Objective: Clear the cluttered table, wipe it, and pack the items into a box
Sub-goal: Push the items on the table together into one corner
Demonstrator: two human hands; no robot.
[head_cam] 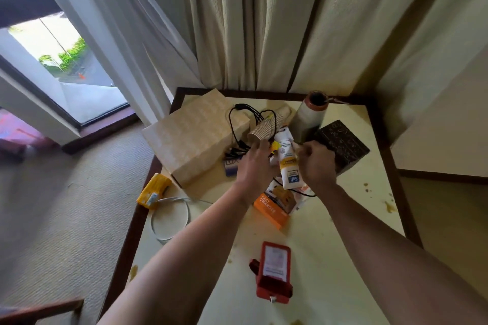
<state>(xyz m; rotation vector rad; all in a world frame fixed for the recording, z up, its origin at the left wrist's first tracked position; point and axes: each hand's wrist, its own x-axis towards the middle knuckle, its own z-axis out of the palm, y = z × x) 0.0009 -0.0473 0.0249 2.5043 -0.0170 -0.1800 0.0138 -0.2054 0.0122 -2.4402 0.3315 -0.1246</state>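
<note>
On the cream table top with a dark wooden border (330, 232), the orange cardboard box (269, 210) carries the white words "FAST CHARGER". Above it, the white and yellow plastic tube (286, 163) stands tilted between both hands. On its lower end a dark blue square shows the word "Safi", which reads upside down. The smaller print on the tube is too small to read.

The right hand (317, 163) has its fingers curled and it grips the right side of the tube. The left hand (253, 166) has its fingers straight and a little spread, with the tips near the ribbed brown paper cup (264, 129), which lies on its side. Under this hand a small blue and white pack (232, 167) shows letters that look like "LUX", partly hidden.

The large cream cardboard box with a woven pattern (195, 137) is at the left far side, with thin black cables (237, 124) lying against it. Behind the tube stands a grey cylindrical roll with a brown core (310, 116), just beside a dark box with a fine pale pattern (343, 145).

At the left edge lies a shiny yellow packet (154, 190), and a white looped cable (169, 219) is near it. A red card holder with a white paper inside (274, 272) lies at the near side; its writing is not readable. Brown stains spot the table top
</note>
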